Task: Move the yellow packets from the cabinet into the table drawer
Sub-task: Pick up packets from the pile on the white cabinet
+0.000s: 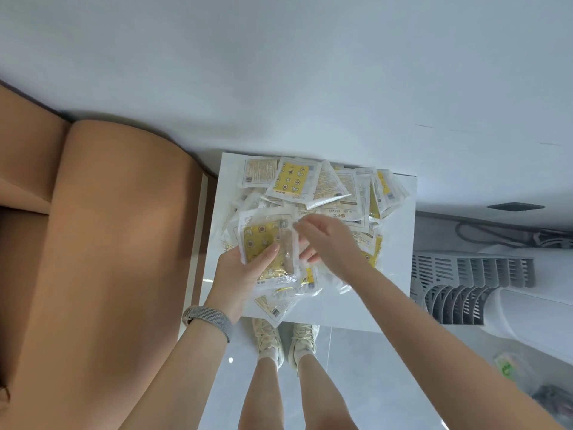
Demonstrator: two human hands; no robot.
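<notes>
A heap of yellow packets [322,193] lies on a white surface [400,293], with a tan sofa [102,243] to its left and a white fan [483,287] to its right. The left hand [238,280] grips a stack of packets [266,246] over the heap's near edge, thumb curled across the top one. The right hand [328,240] reaches over the heap beside the stack, fingers extended and blurred; whether they hold anything cannot be told.

Packets [313,209] lie heaped on the surface [400,243]; sofa [108,228] at nine o'clock, fan [483,287] at three, shoes [285,339] at six.
</notes>
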